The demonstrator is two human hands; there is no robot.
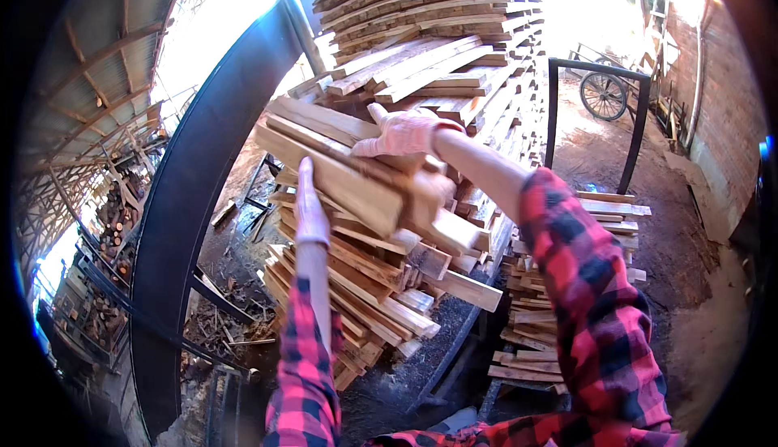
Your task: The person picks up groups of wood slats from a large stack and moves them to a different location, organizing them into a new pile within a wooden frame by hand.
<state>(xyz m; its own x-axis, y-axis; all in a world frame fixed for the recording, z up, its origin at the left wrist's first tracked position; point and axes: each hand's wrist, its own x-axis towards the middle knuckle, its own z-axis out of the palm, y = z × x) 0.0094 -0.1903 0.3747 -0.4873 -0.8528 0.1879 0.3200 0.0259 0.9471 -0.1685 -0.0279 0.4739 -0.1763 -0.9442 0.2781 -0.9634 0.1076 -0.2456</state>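
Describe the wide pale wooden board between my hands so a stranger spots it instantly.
Find the tall stack of pale sawn boards at top centre, then your right hand below. The wide pale wooden board slants down-right between that and your left hand, which overlaps it. Its broad flat face, larger than those on neighbouring boards, sets it apart.

The left hand [309,205] is held edge-on, flat and nearly upright, its fingers straight and pointing away from the body. The left forearm [311,269] rises almost straight behind it. The right hand [403,132] reaches farther forward, back up, with digits spread toward the left. The right forearm [486,173] slants in from the right, its elbow bent. Checked red-and-black sleeves [596,301] leave both wrists bare.
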